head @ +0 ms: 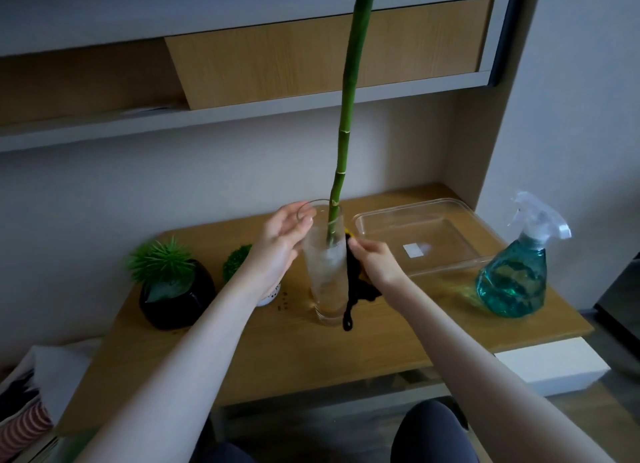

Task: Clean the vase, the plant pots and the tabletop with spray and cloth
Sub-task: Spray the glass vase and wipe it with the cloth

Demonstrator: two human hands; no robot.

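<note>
A tall clear glass vase point(326, 275) stands mid-table with a long green bamboo stalk point(346, 116) rising out of it. My left hand point(282, 241) holds the vase near its rim, thumb and fingers round the glass. My right hand point(374, 260) grips a dark cloth point(356, 289) with a yellow edge and presses it against the vase's right side; the cloth's tail hangs to the tabletop. A black pot point(180, 298) with a spiky green plant sits at the left. A small white pot point(268, 298) with a round green plant is partly hidden behind my left forearm.
A spray bottle point(516, 272) with teal liquid stands at the table's right edge. A clear plastic tray point(426, 234) lies behind the vase at the right. Small dark crumbs point(284, 301) dot the wooden tabletop point(277, 351). Shelves overhang the back wall.
</note>
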